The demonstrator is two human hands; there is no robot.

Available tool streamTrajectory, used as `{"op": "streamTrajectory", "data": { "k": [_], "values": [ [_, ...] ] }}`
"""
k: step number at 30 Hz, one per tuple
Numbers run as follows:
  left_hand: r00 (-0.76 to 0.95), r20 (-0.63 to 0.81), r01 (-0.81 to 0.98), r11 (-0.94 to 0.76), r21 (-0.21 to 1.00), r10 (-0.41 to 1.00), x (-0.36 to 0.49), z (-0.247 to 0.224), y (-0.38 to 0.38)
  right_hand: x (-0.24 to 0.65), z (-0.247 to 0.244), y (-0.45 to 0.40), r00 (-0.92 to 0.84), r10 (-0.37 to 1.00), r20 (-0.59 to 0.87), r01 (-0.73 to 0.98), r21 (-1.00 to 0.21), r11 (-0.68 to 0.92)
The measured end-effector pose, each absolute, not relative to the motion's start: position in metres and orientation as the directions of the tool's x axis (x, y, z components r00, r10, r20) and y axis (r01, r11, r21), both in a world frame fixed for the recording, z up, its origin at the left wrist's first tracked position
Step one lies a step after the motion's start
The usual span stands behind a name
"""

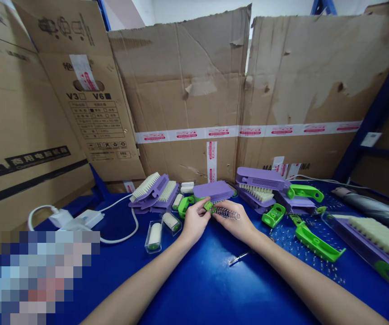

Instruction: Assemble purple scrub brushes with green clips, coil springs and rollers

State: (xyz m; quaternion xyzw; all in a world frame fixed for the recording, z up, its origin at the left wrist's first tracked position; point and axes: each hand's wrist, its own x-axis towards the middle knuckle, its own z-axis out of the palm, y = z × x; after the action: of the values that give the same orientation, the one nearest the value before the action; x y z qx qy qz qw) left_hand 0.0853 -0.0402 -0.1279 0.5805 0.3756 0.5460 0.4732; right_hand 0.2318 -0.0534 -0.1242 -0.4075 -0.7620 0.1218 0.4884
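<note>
Near the middle of the blue table, my left hand (194, 222) pinches a small green plastic piece (208, 206) between thumb and fingers. My right hand (238, 225) is closed on the same piece from the other side. A metal coil spring (227, 213) sticks out from the green piece and lies across the right fingers. Just behind the hands rests a purple brush body (213, 190), with a curved green part (185, 206) to its left. A thin screwdriver (240, 258) lies on the table below my right wrist, its handle partly hidden by the forearm.
White rollers in clear cases (154, 237) stand left of the hands. Purple brushes with cream bristles (153, 192) are stacked behind. Green handles (318, 243) and scattered small screws (326, 266) lie right. A white power strip (91, 218) is left; cardboard (187, 99) walls the back.
</note>
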Motion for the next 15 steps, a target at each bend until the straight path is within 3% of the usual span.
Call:
{"op": "streamTrajectory", "data": {
  "k": [6,11,15],
  "values": [
    [0.143,0.328,0.087,-0.342,0.936,0.934,0.085,-0.13,-0.041,0.232,-0.122,-0.054,-0.182,0.769,0.613,0.444,-0.646,0.621],
    [0.163,0.38,0.242,-0.411,0.879,0.91,0.085,-0.131,-0.043,0.236,-0.113,-0.056,-0.288,0.729,0.621,0.465,-0.575,0.673],
    [0.185,0.431,0.255,-0.467,0.847,0.883,0.085,-0.131,-0.044,0.238,-0.111,-0.058,-0.31,0.728,0.612,0.483,-0.558,0.675]
  ]
}}
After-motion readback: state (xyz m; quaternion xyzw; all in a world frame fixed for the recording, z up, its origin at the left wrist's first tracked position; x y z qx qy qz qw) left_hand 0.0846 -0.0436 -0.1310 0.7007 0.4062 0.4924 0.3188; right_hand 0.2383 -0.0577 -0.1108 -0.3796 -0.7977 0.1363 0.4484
